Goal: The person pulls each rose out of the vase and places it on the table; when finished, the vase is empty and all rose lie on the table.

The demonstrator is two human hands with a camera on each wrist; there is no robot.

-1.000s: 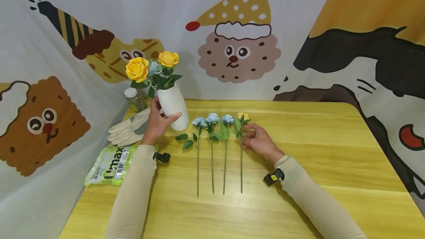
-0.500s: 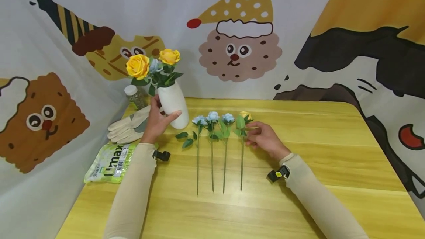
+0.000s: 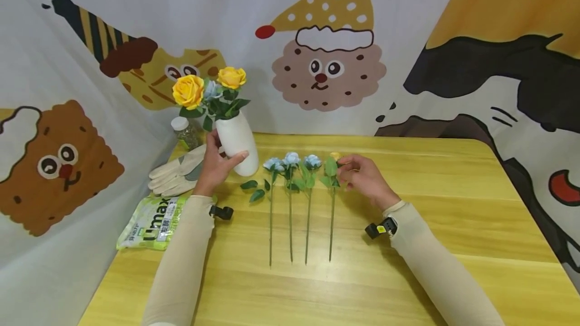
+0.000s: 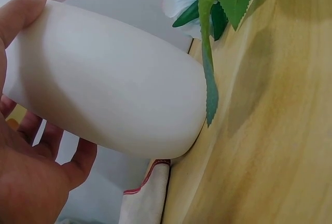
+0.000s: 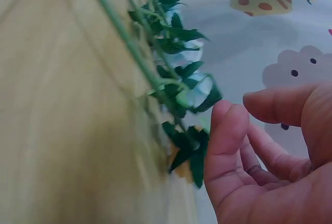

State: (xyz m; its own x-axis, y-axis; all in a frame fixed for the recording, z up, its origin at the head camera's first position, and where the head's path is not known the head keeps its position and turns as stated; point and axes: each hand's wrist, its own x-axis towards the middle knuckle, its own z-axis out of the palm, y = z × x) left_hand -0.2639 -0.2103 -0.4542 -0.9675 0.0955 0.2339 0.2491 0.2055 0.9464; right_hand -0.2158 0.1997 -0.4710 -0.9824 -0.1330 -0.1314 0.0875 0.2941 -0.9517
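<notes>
My left hand (image 3: 217,162) grips a white vase (image 3: 236,140), thumb and fingers spread round its side. The vase leans to the left, with two yellow roses (image 3: 188,92) and a pale blue flower (image 3: 211,90) in its mouth. My right hand (image 3: 366,180) is at the head of a yellow rose (image 3: 335,156) lying on the table, fingertips right beside its leaves. In the right wrist view, a narrow gap shows between thumb and bent fingers (image 5: 228,130). To the left lie several blue flowers (image 3: 291,159) on long green stems, side by side.
A wooden table (image 3: 408,286) bears everything. At its left lie a pair of work gloves (image 3: 174,177) and a green printed bag (image 3: 147,225), behind them a white-capped jar (image 3: 185,135). A cartoon-printed cloth (image 3: 263,9) hangs along the back and left.
My right hand has shifted slightly right and toward the back. The lying yellow rose's leafy top has shifted a little right and its stem now slants slightly. My left hand still holds the vase.
</notes>
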